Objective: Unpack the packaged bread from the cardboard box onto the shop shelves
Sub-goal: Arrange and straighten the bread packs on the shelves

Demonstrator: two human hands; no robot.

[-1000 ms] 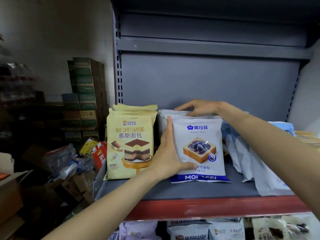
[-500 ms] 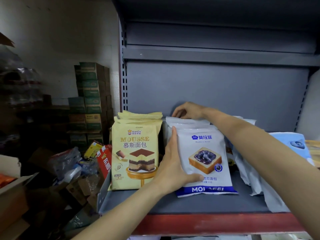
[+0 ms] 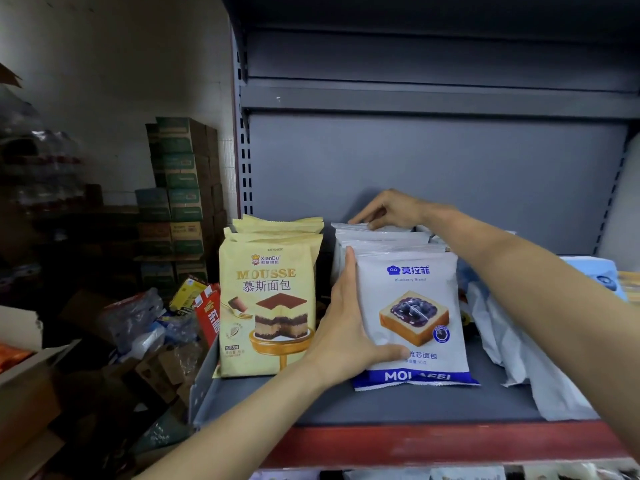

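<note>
A row of white blueberry bread packs (image 3: 412, 306) stands upright on the grey shelf (image 3: 381, 407), just right of a row of yellow mousse bread packs (image 3: 268, 306). My left hand (image 3: 346, 327) presses flat against the left side of the front blueberry pack, fingers straight up and thumb lying across its lower front. My right hand (image 3: 391, 209) reaches over to the back of the row, its fingers curled onto the top edges of the rear packs. Part of an open cardboard box (image 3: 24, 393) shows at the far left.
More white and blue packs (image 3: 519, 358) lie slumped on the shelf to the right of the row. Stacked green and brown cartons (image 3: 180, 188) and loose bagged goods (image 3: 138, 323) fill the floor on the left. The shelf has a red front edge (image 3: 433, 441).
My right hand has slid from the top of the front packs to the back of the row. My left hand has stayed against the front pack. The view has tilted upward.
</note>
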